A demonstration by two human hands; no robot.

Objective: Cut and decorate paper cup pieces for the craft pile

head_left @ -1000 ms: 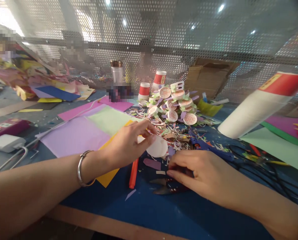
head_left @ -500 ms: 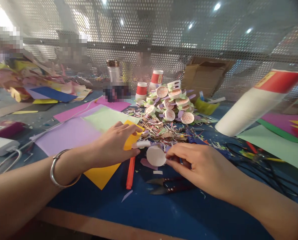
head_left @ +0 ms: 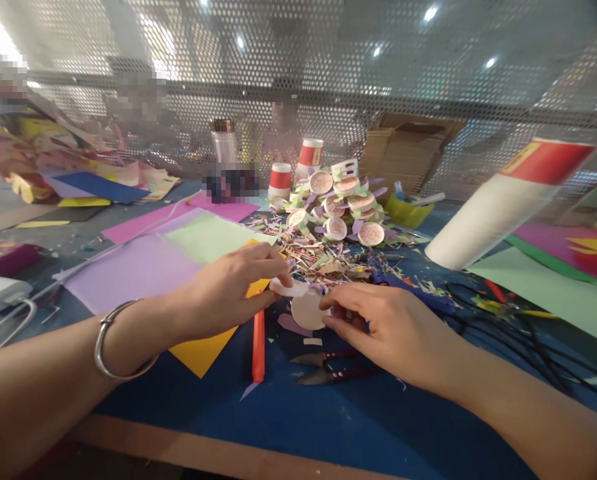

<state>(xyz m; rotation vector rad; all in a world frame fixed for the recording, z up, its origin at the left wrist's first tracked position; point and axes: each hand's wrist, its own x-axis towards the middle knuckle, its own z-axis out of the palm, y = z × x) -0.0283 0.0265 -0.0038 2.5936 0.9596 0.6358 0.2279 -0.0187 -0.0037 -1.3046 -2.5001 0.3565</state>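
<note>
Between my hands is a round white paper disc (head_left: 307, 313), its plain face toward me. My right hand (head_left: 378, 317) pinches the disc's right edge between thumb and fingers. A curled white strip (head_left: 293, 291) lies along the disc's upper left, and my left hand (head_left: 233, 280) has its fingertips closed on the strip's left end. Whether the strip is fixed to the disc I cannot tell. Just below lie a purple paper scrap (head_left: 295, 325) and thread snips (head_left: 323, 368) with dark blades. An orange-red pen-like stick (head_left: 259, 347) rests under my left fingers.
Paper shreds (head_left: 328, 263) spread in front of a pile of patterned discs (head_left: 371, 233). Red-and-white paper cups (head_left: 280, 180) stand behind. A tall leaning cup stack (head_left: 498, 207) is at right, near black cables (head_left: 508, 340). Purple paper (head_left: 128, 280) and yellow paper (head_left: 201, 350) lie left.
My left fingers have closed from a spread pose onto the white strip. The disc and my right hand have shifted slightly left, and the strip now sits against the disc's top.
</note>
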